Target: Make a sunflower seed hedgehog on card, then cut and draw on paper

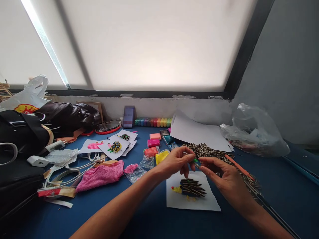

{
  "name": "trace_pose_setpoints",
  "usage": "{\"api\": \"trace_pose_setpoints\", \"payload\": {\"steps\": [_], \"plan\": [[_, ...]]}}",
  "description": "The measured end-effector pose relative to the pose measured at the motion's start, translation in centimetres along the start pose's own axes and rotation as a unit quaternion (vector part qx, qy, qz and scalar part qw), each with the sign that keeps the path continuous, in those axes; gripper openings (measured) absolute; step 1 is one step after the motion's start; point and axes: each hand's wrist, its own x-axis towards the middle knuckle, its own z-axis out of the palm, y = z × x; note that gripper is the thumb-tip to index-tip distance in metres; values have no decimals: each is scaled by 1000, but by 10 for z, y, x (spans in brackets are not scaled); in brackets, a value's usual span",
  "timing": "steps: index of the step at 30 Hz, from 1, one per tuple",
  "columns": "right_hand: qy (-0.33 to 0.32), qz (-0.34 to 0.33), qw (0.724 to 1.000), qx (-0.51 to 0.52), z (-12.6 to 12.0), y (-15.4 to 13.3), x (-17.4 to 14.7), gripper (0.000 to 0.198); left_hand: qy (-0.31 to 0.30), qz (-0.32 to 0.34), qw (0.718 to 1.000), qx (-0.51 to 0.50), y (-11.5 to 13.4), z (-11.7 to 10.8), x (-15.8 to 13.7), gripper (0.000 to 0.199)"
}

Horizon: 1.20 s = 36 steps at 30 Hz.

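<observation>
My left hand [175,161] and my right hand [223,176] meet above a sheet of white paper [174,200], fingertips pinched close together. A small bit of green modelling clay [195,160] shows at the left fingertips. Between the right thumb and forefinger is what looks like a sunflower seed [197,165], partly covered by the fingers. On the paper below lies a hedgehog figure [193,188] with a yellow clay head, red nose, yellow feet and a back of striped seeds. Just behind the hands spreads a heap of sunflower seeds [204,150].
Bagged clay in pink, red and yellow [151,151] lies left of my hands. Finished-looking paper pictures [115,147], a pink cloth [102,177], white cables [62,181] and black bags [20,166] fill the left. White sheets [199,131] and a plastic bag [256,136] are behind right.
</observation>
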Motion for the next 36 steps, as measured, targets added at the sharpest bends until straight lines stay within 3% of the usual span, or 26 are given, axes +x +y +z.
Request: {"api": "trace_pose_setpoints", "payload": {"steps": [4, 13, 23, 29, 32, 36], "plan": [[-33, -15, 999, 10, -1, -4, -2, 32, -34, 13, 999, 16, 0, 9, -3, 35], [-3, -58, 998, 5, -4, -7, -3, 32, -48, 1, 998, 36, 5, 9, -7, 49], [-9, -84, 995, -49, -4, -12, -2, 20, -38, -15, 999, 34, 5, 10, -6, 45], [23, -79, 990, -117, -1, -12, -6, 13, -44, -39, 997, 51, 11, 15, -8, 35], [37, -40, 996, -68, -4, -13, -5, 13, -45, -29, 998, 31, 10, 12, -7, 34], [60, 50, 991, 112, -12, -13, 2, 15, 4, -14, 999, -36, 6, -1, -3, 33]]}}
